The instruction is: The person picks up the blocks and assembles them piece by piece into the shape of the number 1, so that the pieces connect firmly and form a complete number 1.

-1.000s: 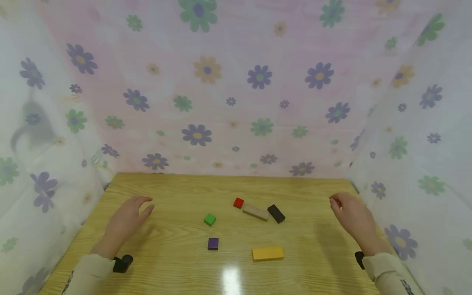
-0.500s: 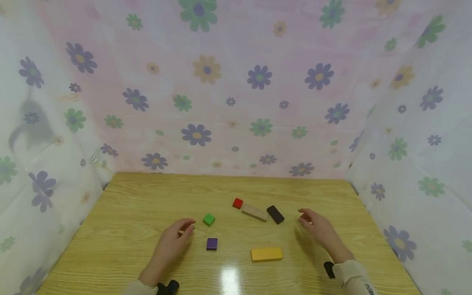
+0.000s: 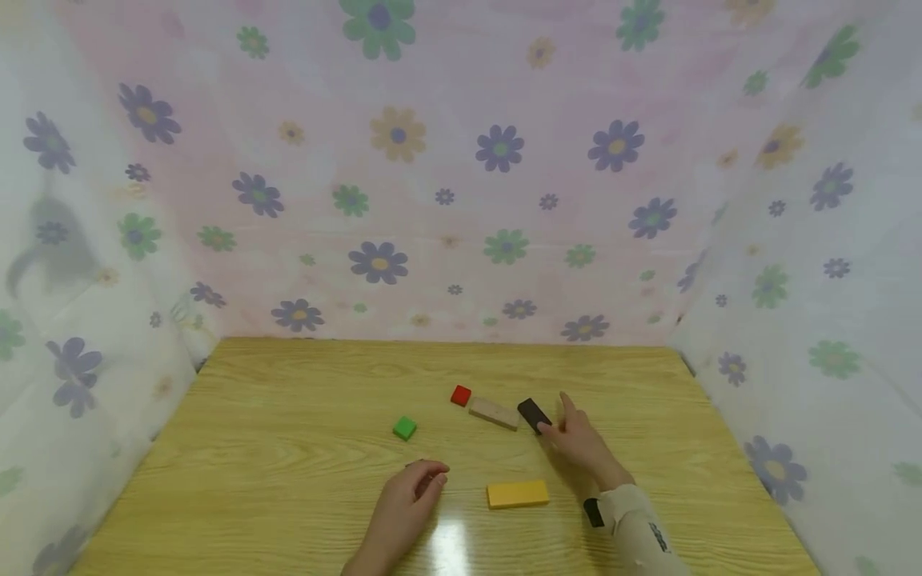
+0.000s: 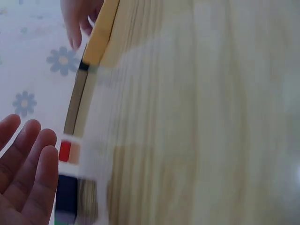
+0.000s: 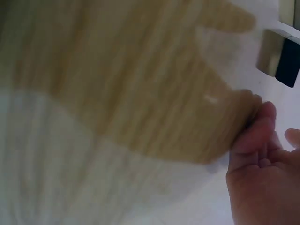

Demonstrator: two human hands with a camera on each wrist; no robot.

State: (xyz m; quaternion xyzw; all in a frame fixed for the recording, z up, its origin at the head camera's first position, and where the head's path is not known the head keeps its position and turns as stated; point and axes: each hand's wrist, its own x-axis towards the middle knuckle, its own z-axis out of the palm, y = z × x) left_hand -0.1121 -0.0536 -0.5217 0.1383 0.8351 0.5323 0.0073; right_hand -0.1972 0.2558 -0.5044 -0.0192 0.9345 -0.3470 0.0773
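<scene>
My left hand (image 3: 403,512) is over the near middle of the table, its fingers loosely bent with nothing held. In the head view it hides nearly all of the purple block (image 4: 66,197), which shows dark beside the fingers in the left wrist view. My right hand (image 3: 582,446) is at the black block (image 3: 534,415), index finger stretched past it. The thumb overlaps the block's near end in the head view, but the right wrist view has a gap between the hand and the black block (image 5: 288,63). A yellow block (image 3: 517,494) lies between the hands.
Left of the black block lie a light wooden strip (image 3: 494,413) and a small red block (image 3: 461,395). A green block (image 3: 405,428) sits beyond my left hand. Flowered cloth (image 3: 425,200) walls the wooden table (image 3: 288,400) at the back and both sides.
Both hands have come inward from the table's sides. The left went right and nearer, over the purple block; the right went left to the black block, its index finger straightening. The blocks stay put.
</scene>
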